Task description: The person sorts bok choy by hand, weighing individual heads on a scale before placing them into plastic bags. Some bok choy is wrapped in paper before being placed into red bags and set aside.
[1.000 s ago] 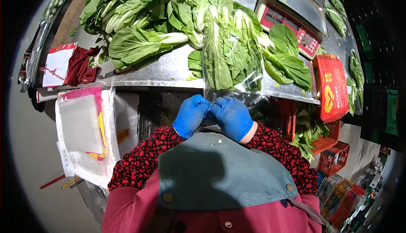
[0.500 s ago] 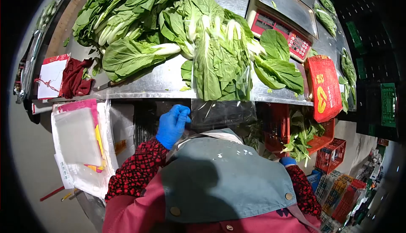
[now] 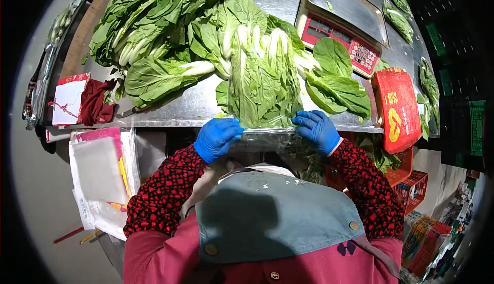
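A bunch of leafy greens [image 3: 265, 85] lies in a clear plastic bag at the table's front edge, white stems pointing away from me. My left hand [image 3: 218, 139], in a blue glove, pinches the left corner of the bag's near end [image 3: 270, 135]. Its right corner is held by my right hand [image 3: 318, 130], also blue-gloved, with the fingers closed on the plastic. The near end is drawn out flat between both hands, just over the table edge. Loose leaves [image 3: 339, 80] lie to the right of the bunch.
A large heap of greens [image 3: 154, 16] covers the back left. Behind on the right stands a scale [image 3: 345, 6]. A red packet [image 3: 396, 110] sits at the right edge, a dark red cloth [image 3: 96, 101] at the left. Plastic bags [image 3: 100, 168] hang below the table's left side.
My right hand has come up from low on the right to the bag's right corner. My left hand has moved slightly to the bag's left corner. Both now grip the plastic.
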`<action>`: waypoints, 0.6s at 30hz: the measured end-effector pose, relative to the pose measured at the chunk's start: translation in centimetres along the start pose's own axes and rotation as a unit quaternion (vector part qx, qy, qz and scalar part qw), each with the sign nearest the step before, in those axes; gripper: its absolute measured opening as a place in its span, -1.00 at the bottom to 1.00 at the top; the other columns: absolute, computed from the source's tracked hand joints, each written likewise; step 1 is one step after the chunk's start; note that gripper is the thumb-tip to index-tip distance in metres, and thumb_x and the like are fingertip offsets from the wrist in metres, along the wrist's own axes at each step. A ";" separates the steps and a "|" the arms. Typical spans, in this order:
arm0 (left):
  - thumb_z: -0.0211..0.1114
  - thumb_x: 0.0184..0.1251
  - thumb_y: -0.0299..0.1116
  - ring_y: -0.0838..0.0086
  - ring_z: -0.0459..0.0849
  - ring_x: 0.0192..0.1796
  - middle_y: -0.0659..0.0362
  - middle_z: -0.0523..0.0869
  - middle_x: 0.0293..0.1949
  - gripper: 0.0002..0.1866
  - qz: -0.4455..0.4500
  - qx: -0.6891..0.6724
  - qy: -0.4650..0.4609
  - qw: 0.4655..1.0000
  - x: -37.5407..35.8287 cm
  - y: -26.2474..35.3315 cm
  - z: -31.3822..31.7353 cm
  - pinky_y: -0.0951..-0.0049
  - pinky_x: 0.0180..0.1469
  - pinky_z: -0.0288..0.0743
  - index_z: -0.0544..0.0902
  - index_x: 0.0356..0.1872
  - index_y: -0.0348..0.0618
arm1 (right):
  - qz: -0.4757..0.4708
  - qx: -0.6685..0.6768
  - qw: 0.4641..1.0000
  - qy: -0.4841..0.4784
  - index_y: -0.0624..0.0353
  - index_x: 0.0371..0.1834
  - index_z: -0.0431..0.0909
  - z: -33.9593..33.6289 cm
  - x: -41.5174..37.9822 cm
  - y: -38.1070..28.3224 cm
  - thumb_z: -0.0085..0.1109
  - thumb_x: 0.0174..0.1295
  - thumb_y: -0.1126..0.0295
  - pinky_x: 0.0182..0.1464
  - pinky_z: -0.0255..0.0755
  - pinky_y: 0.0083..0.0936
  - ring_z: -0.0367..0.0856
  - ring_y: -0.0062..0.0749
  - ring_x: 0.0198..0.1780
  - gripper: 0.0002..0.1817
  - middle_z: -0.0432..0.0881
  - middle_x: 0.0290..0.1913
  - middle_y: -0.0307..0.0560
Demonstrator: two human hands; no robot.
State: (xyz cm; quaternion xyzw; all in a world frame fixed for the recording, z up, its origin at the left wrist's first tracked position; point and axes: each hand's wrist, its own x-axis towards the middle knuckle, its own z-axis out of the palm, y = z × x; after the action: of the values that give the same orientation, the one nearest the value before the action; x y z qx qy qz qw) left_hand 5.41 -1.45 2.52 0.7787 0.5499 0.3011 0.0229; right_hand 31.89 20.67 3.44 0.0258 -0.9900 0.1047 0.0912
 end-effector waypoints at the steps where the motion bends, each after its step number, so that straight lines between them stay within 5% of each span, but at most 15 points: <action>1: 0.29 0.13 -0.38 0.18 0.67 -0.25 0.10 0.68 -0.30 -0.83 -0.128 -0.082 0.048 0.987 -0.3 0.3 0.5 0.30 -0.22 0.55 0.66 -0.23 -0.08 | 0.045 0.098 0.994 0.024 -0.01 -0.11 0.53 0.6 0.0 0.3 0.19 0.02 0.44 0.06 0.41 -0.18 0.55 -0.17 0.07 -0.69 0.60 0.01 -0.18; 2: 0.29 0.18 -0.38 0.17 0.68 -0.31 0.06 0.69 -0.35 -0.89 -0.253 -0.162 0.096 0.949 -0.6 0.4 1.1 0.30 -0.26 0.55 0.67 -0.29 -0.12 | 0.107 0.187 0.965 0.148 0.14 -0.24 0.54 1.5 0.2 0.0 0.18 0.16 0.45 -0.15 0.46 -0.35 0.62 -0.25 -0.17 -0.88 0.65 -0.21 -0.08; 3: 0.21 0.30 -0.34 0.18 0.68 -0.39 0.04 0.69 -0.45 -0.85 -0.277 -0.147 0.139 0.939 -0.5 0.2 1.8 0.31 -0.32 0.54 0.66 -0.39 -0.15 | 0.105 0.190 0.965 0.147 0.14 -0.24 0.54 1.9 0.3 0.2 0.18 0.16 0.45 -0.15 0.46 -0.35 0.62 -0.25 -0.17 -0.88 0.65 -0.21 -0.08; 5: 0.18 0.32 -0.36 0.25 0.68 -0.41 0.06 0.69 -0.47 -0.84 -0.346 -0.161 0.118 0.917 0.5 -0.1 1.6 0.36 -0.34 0.52 0.66 -0.40 -0.19 | 0.311 0.399 0.849 0.149 0.22 -0.34 0.54 2.5 0.3 0.7 0.12 0.29 0.39 -0.31 0.41 -0.47 0.55 -0.38 -0.41 -0.87 0.60 -0.43 -0.03; 9: 0.15 0.35 -0.27 0.21 0.64 -0.52 0.06 0.65 -0.57 -0.74 -0.469 -0.135 0.121 0.864 2.1 -1.3 2.6 0.32 -0.43 0.47 0.63 -0.47 -0.21 | 0.441 0.445 0.753 0.200 0.28 -0.43 0.51 5.3 0.8 2.2 0.05 0.33 0.40 -0.39 0.35 -0.51 0.37 -0.49 -0.52 -0.79 0.47 -0.59 -0.14; 11: 0.17 0.33 -0.20 0.13 0.62 -0.53 0.03 0.63 -0.60 -0.70 -0.486 -0.060 0.085 0.868 3.2 -2.1 2.7 0.25 -0.44 0.46 0.60 -0.49 -0.20 | 0.458 0.424 0.763 0.169 0.23 -0.44 0.53 5.4 1.2 3.1 0.05 0.32 0.31 -0.39 0.39 -0.40 0.50 -0.29 -0.52 -0.76 0.54 -0.57 -0.02; 13: 0.19 0.31 -0.12 0.05 0.60 -0.54 0.00 0.61 -0.62 -0.66 -0.498 0.017 0.053 0.865 3.7 -2.5 2.7 0.18 -0.46 0.45 0.58 -0.51 -0.18 | 0.463 0.185 0.863 0.084 0.28 -0.37 0.55 4.8 2.1 3.2 0.11 0.27 0.24 -0.38 0.43 -0.36 0.57 -0.15 -0.50 -0.72 0.61 -0.48 0.08; 14: 0.20 0.28 -0.07 0.01 0.60 -0.51 -0.03 0.60 -0.61 -0.64 -0.510 0.034 0.030 0.859 3.7 -2.9 3.0 0.13 -0.44 0.44 0.54 -0.51 -0.18 | 0.480 0.139 0.865 0.045 0.25 -0.38 0.57 3.7 2.8 2.9 0.16 0.20 0.18 -0.34 0.42 -0.27 0.57 0.05 -0.42 -0.70 0.59 -0.42 0.19; 16: 0.22 0.25 0.01 -0.02 0.60 -0.47 -0.03 0.60 -0.58 -0.60 -0.524 0.046 -0.001 0.850 3.7 -3.4 3.1 0.07 -0.40 0.44 0.46 -0.46 -0.16 | 0.496 0.118 0.859 0.039 0.09 -0.40 0.57 3.4 2.5 3.1 0.10 0.19 0.03 -0.27 0.43 -0.09 0.59 0.12 -0.31 -0.67 0.62 -0.39 0.13; 18: 0.21 0.25 0.02 -0.01 0.61 -0.46 -0.03 0.61 -0.57 -0.60 -0.524 0.029 0.012 0.851 3.5 -3.2 3.0 0.07 -0.40 0.44 0.47 -0.42 -0.15 | 0.498 0.116 0.853 0.101 0.12 -0.34 0.52 2.5 1.5 3.6 0.19 0.16 0.14 -0.30 0.44 -0.14 0.58 0.10 -0.37 -0.74 0.62 -0.43 0.08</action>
State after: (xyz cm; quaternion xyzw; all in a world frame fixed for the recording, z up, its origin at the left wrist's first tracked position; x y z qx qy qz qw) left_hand 4.98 3.79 0.44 0.3714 0.8854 0.2370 0.1482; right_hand 29.68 23.61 0.58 -0.4711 -0.8361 0.2526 0.1231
